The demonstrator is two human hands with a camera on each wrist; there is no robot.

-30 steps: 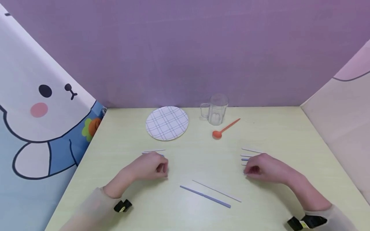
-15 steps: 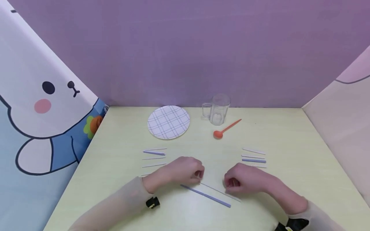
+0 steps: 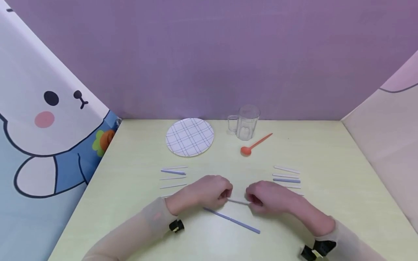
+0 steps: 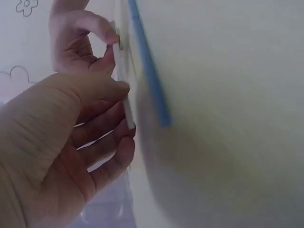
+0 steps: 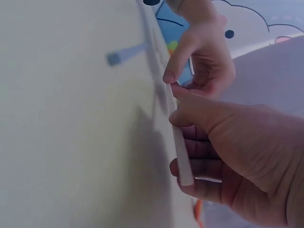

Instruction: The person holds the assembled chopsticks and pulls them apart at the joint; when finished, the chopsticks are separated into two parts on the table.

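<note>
Both hands hold a thin white stick between them, above the table. My left hand pinches its left end between thumb and fingers, and my right hand pinches the right end. In the right wrist view the white stick runs past the right thumb along the curled fingers. The left wrist view shows its other end below the left thumb. A long blue stick with a seam near its middle lies on the table just in front of the hands, touched by neither.
Several short white and blue sticks lie in a column at left. A similar column with a short blue stick lies at right. Farther back are a checked plate, a clear mug and an orange spoon.
Both hands have come inward from the side columns to the middle. They have taken hold of the long white stick and lifted it off the table. The blue stick stays put.
</note>
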